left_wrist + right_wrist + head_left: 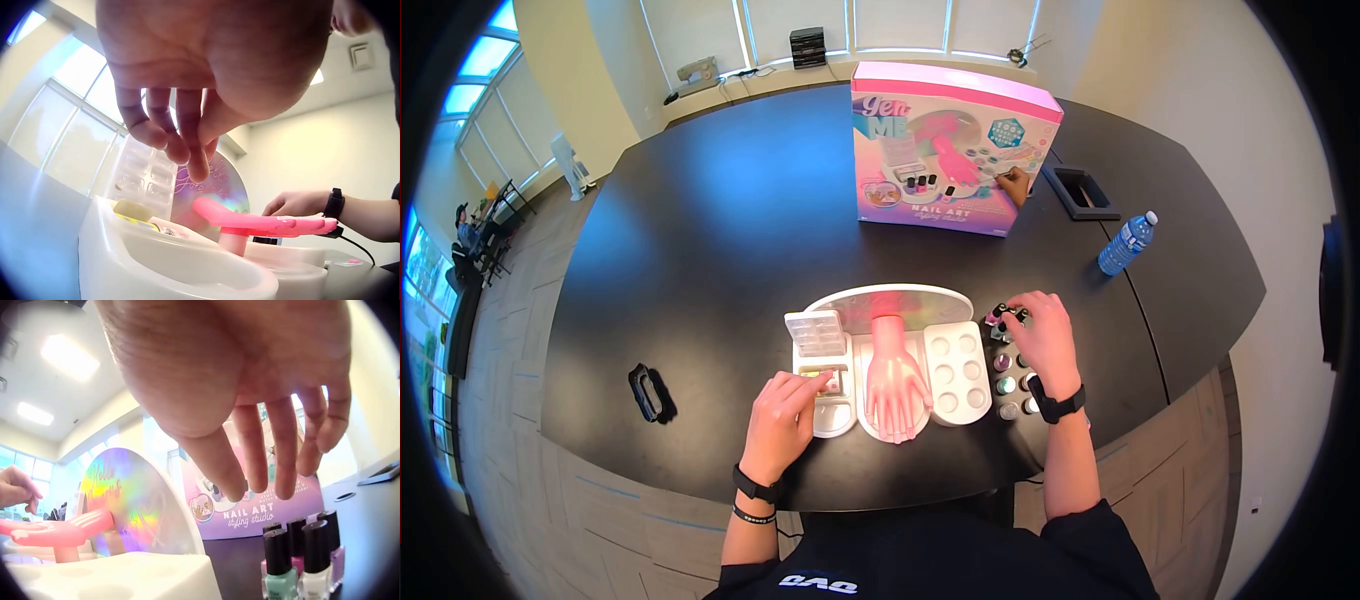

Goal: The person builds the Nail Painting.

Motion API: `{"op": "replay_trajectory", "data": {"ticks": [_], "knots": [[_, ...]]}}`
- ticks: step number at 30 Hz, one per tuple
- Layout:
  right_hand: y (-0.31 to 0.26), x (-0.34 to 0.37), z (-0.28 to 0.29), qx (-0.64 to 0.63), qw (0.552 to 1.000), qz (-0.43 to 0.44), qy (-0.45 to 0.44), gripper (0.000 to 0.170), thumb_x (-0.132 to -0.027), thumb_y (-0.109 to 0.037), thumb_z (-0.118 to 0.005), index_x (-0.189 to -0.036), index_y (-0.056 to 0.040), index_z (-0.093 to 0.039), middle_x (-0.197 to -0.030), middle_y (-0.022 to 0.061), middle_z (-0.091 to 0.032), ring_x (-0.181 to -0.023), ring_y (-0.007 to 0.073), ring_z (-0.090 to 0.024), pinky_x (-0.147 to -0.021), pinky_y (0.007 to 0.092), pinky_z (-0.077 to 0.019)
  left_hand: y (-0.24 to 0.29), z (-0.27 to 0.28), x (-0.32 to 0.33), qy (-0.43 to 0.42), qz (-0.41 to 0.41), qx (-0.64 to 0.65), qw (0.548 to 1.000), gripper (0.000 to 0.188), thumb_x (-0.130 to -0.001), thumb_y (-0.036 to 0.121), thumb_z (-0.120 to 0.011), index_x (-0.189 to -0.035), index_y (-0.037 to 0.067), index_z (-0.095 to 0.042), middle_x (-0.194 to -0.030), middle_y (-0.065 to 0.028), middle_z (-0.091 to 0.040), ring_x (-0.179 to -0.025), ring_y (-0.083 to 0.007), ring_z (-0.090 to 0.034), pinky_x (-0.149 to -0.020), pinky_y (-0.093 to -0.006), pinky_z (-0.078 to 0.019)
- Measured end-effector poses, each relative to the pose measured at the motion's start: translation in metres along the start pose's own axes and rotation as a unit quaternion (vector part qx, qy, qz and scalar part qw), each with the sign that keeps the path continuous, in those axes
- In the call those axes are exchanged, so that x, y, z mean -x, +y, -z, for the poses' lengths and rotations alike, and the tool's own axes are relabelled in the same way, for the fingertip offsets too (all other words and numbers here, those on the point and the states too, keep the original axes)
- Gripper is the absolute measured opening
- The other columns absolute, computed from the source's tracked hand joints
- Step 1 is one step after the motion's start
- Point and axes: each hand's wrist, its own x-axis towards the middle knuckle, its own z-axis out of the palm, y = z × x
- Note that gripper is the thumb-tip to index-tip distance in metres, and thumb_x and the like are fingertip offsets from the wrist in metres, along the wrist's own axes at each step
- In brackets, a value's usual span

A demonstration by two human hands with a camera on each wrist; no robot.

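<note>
My left hand (780, 415) hovers at the left compartment of a white nail art station, fingers loosely bent down. In that compartment lie small items, among them a yellow-edged piece (139, 220). A clear lidded case (815, 333) stands open behind them. In the station's middle lies a pink model hand (890, 380), palm down, before a shiny backboard (144, 500). On the right is a white holder (956, 357) with round wells. My right hand (1048, 335) reaches over several nail polish bottles, fingers pointing down above the black caps. A mint bottle (280, 581) and a white bottle (315, 578) stand foremost.
A pink and purple Nail Art box (940, 150) stands upright at the back. Right of it are a dark recessed tray (1100, 212) in the table and a water bottle (1128, 243). A black strap-like object (645, 393) lies at the left. A person sits far left.
</note>
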Motion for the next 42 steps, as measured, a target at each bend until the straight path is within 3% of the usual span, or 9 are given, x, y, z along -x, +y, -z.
{"op": "replay_trajectory", "data": {"ticks": [10,21,28,36,42], "knots": [[0.01,-0.015,-0.03,0.057,0.998,-0.003,-0.007,0.017,-0.086,-0.011,-0.084,-0.101,-0.0056,-0.079,-0.104,0.0101,-0.076,-0.106,0.035,-0.066,-0.095,0.0474,-0.0541,0.005,0.001,0.001,0.05,0.015,0.014,0.999,0.03,-0.097,-0.003,-0.072,-0.126,0.003,-0.078,-0.099,-0.0115,-0.077,-0.089,-0.0313,-0.069,-0.082,-0.0413,-0.0556],[0.006,-0.013,-0.039,0.04,0.999,0.002,0.008,0.017,-0.085,-0.008,-0.084,-0.101,-0.0058,-0.078,-0.1,0.0088,-0.076,-0.103,0.0338,-0.065,-0.092,0.0473,-0.0516,0.004,0.01,0.006,0.067,0.01,-0.01,0.998,0.026,-0.096,-0.002,-0.074,-0.121,0.003,-0.079,-0.103,-0.0115,-0.077,-0.09,-0.0312,-0.069,-0.081,-0.0413,-0.0565],[-0.017,-0.004,-0.014,-0.015,0.996,0.053,0.077,0.02,-0.086,-0.012,-0.085,-0.104,-0.0061,-0.077,-0.101,0.0065,-0.077,-0.099,0.0312,-0.065,-0.089,0.045,-0.0501,0.025,0.014,-0.008,0.066,-0.006,-0.02,0.998,0.024,-0.094,0.0,-0.076,-0.118,0.003,-0.08,-0.105,-0.0103,-0.077,-0.091,-0.0305,-0.07,-0.081,-0.0421,-0.0565],[-0.069,0.024,0.035,-0.097,0.99,0.082,0.06,0.023,-0.086,-0.012,-0.088,-0.105,-0.0053,-0.079,-0.098,0.008,-0.078,-0.093,0.0311,-0.067,-0.085,0.043,-0.0523,0.057,-0.011,-0.019,0.031,-0.083,0.058,0.994,0.024,-0.091,0.003,-0.082,-0.114,0.004,-0.08,-0.108,-0.0105,-0.078,-0.095,-0.0317,-0.072,-0.084,-0.0423,-0.0587],[-0.102,0.047,0.032,-0.151,0.973,0.176,0.017,0.023,-0.085,-0.014,-0.09,-0.103,-0.0061,-0.079,-0.099,0.0074,-0.078,-0.095,0.0301,-0.069,-0.086,0.0422,-0.0531,0.071,-0.027,-0.019,-0.032,-0.08,0.082,0.993,0.047,-0.09,0.007,-0.084,-0.136,0.006,-0.075,-0.127,-0.0109,-0.075,-0.104,-0.0307,-0.072,-0.091,-0.0411,-0.0585]]}}
